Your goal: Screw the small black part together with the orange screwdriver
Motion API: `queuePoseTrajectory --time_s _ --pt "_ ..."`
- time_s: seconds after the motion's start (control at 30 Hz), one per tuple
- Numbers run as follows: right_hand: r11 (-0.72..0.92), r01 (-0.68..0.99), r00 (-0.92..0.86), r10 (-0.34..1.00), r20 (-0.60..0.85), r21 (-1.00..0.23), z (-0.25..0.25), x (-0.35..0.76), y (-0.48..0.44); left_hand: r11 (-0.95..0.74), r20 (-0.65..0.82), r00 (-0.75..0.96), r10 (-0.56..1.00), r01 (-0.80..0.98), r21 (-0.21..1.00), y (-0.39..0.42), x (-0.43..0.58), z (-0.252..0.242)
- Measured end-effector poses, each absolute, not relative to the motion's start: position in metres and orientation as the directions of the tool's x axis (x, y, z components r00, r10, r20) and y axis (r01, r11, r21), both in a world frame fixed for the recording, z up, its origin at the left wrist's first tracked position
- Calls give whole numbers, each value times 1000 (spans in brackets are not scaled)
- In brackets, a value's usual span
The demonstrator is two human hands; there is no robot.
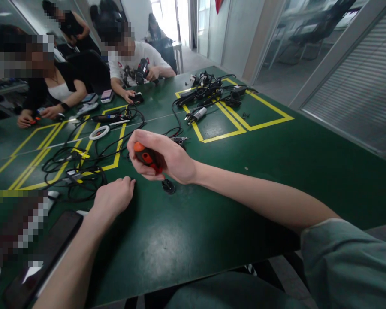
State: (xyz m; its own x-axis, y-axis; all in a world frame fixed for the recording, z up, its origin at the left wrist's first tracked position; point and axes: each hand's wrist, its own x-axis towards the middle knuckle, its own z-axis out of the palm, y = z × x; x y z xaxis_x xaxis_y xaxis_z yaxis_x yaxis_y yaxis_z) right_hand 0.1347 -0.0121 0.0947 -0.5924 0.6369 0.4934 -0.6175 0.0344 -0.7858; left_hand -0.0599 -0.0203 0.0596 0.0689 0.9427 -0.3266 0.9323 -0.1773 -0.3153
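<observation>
My right hand (162,156) is wrapped round a screwdriver with an orange and black handle (145,156), held above the green table (212,206). A small round black part (168,186) lies on the table just below that hand. My left hand (114,198) rests on the table to the left of the part, fingers curled with the knuckles up; whatever is under it is hidden.
A tangle of black cables (73,165) lies left of my hands over yellow tape lines. A dark phone (56,240) lies at the near left. More cables and adapters (209,92) sit in the far yellow box. Two people sit across the table handling devices.
</observation>
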Motion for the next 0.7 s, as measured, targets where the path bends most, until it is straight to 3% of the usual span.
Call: queuePoseTrajectory --time_s 0.43,0.7 --pt "63 -616 -577 642 504 -785 95 136 -15 98 -239 -161 958 962 -254 -4 -51 61" --pt "50 -604 -584 651 485 -795 96 135 -13 78 -171 -129 977 958 -278 -6 -51 55"
